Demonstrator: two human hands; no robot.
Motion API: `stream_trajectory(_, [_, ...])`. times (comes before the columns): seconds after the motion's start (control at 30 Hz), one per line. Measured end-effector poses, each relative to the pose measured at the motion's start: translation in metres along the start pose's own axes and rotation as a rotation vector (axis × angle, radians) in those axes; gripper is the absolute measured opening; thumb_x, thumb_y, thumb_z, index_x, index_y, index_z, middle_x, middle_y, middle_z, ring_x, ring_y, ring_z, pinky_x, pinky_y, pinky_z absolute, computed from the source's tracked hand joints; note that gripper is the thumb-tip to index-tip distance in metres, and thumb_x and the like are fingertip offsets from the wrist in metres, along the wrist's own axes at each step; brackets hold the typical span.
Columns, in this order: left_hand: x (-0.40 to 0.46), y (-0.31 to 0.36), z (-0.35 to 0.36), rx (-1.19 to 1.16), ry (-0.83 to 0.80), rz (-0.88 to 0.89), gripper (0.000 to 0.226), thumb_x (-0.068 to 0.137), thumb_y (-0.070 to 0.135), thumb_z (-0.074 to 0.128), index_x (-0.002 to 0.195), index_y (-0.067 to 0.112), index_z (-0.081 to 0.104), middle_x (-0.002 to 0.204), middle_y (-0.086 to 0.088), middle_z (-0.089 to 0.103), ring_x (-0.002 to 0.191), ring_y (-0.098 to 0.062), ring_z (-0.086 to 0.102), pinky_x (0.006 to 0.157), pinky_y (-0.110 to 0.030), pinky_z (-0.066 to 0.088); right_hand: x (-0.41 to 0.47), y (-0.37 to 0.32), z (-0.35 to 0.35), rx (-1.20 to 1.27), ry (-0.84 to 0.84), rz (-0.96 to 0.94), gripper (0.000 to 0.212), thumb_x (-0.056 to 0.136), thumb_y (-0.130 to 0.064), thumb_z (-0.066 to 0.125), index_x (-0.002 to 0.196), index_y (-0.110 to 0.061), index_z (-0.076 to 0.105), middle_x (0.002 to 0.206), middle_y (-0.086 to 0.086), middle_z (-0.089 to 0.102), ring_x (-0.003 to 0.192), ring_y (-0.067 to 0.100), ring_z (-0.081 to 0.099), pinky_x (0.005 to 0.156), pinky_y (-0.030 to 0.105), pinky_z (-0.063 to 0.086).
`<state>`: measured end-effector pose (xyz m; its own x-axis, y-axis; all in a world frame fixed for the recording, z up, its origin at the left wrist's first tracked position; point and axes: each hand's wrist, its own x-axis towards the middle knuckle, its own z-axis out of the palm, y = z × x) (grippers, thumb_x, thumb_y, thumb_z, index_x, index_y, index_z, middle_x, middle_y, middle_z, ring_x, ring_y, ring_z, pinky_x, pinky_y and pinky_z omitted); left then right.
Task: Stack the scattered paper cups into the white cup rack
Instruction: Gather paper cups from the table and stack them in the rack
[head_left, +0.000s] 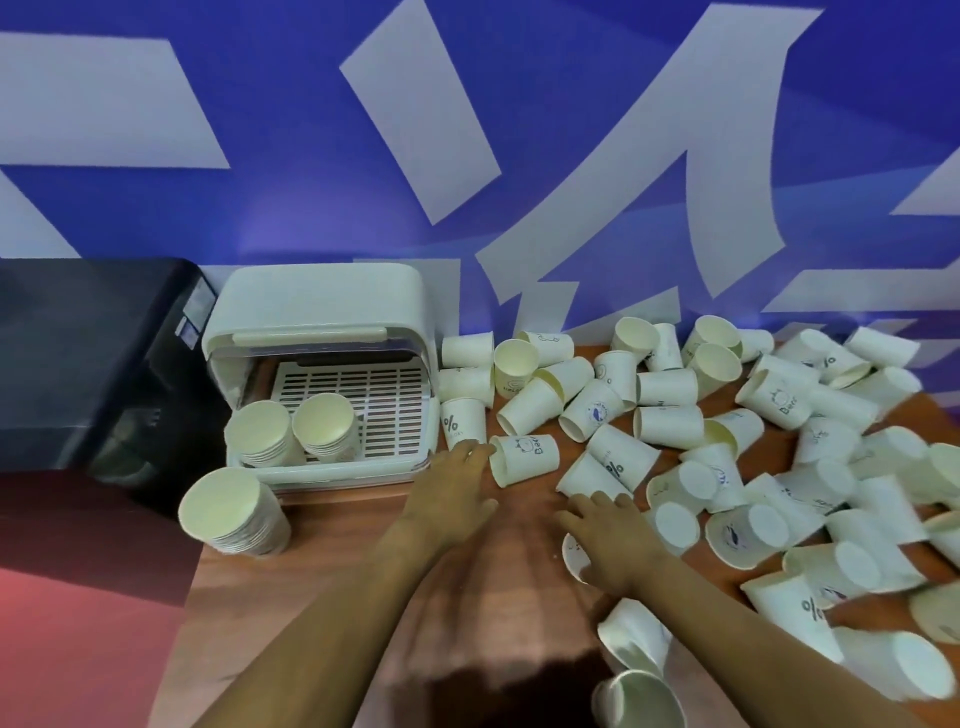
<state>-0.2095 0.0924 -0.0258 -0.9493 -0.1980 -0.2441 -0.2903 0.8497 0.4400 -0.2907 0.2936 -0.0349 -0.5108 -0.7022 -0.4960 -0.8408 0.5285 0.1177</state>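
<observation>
Black appliance (88, 364): far left, just beside the white cup rack.
Outer stack (234, 512): nested paper cups standing on the surface (322, 571) in front of the rack's left corner, outside it.
White cup rack (322, 332): lid raised, slotted tray visible inside; it stands at the back left of the wooden surface.
Stacks in rack (291, 428): two nested columns of cups side by side at the tray's front left, mouths toward the camera.
Left hand (452, 483): palm down, fingers spread and released, fingertips touching the rim of a cup lying on its side.
"Bear" cup (524, 457): on its side just right of the rack's front corner, mouth toward the left hand.
Right hand (608, 540): palm down over a cup lying on the surface, fingers loosely curved; whether it grips the cup cannot be told.
Covered cup (574, 558): only its rim shows under the right hand.
Scattered paper cups (727, 415): dozens tipped over across the right half of the surface, many touching or overlapping, some printed with "%" marks.
Blue wall (519, 156): behind everything, with large pale shapes.
</observation>
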Motion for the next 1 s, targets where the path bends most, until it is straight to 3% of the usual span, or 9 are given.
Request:
stream_trajectory(0.17, [0.033,0.010,0.013,0.052,-0.007,-0.042,0.077,0.082,0.034,0.064,0.147,0.024,0.025,0.152,0.000,0.029,0.131,-0.028,0.037,0.105,-0.044,0.039,0.006,0.018,0.015,-0.015,-0.011,-0.049,0.070,0.081,-0.020,0.064,0.142,-0.022,0.031,0.145,0.009,0.034,0.126,0.030,0.037,0.100,0.042,0.030])
stream_trajectory(0.5, [0.072,0.017,0.036,0.123,-0.105,-0.097,0.082,0.085,0.034,0.064,0.150,0.019,0.017,0.155,-0.001,0.022,0.137,-0.024,0.029,0.106,-0.041,0.037,0.021,0.031,0.030,0.003,-0.033,-0.106,0.063,0.081,0.000,0.058,0.138,-0.016,0.036,0.137,0.012,0.038,0.124,0.032,0.036,0.097,0.041,0.032])
stream_trajectory(0.7, [0.075,0.018,0.044,0.132,-0.056,-0.111,0.063,0.089,0.023,0.052,0.147,0.021,0.027,0.146,-0.002,0.035,0.129,-0.025,0.034,0.101,-0.039,0.040,0.024,0.036,0.027,0.011,-0.056,-0.130,0.059,0.080,-0.005,0.064,0.134,-0.015,0.041,0.133,0.011,0.044,0.122,0.030,0.039,0.098,0.039,0.035])
stream_trajectory(0.87, [0.071,0.020,0.040,0.095,-0.034,-0.130,0.061,0.086,0.032,0.058,0.141,0.022,0.034,0.134,-0.003,0.045,0.120,-0.026,0.042,0.094,-0.038,0.041,0.022,0.036,0.020,0.010,-0.036,-0.128,0.057,0.080,-0.014,0.066,0.133,-0.018,0.043,0.130,0.008,0.047,0.118,0.028,0.042,0.094,0.038,0.036])
stream_trajectory(1.0, [0.067,0.021,0.042,0.134,-0.075,-0.123,0.068,0.085,0.042,0.057,0.144,0.024,0.028,0.140,-0.003,0.041,0.126,-0.026,0.039,0.100,-0.040,0.041,0.016,0.034,0.013,0.012,-0.004,-0.117,0.052,0.080,-0.022,0.065,0.128,-0.017,0.046,0.126,0.006,0.049,0.116,0.027,0.042,0.091,0.038,0.036])
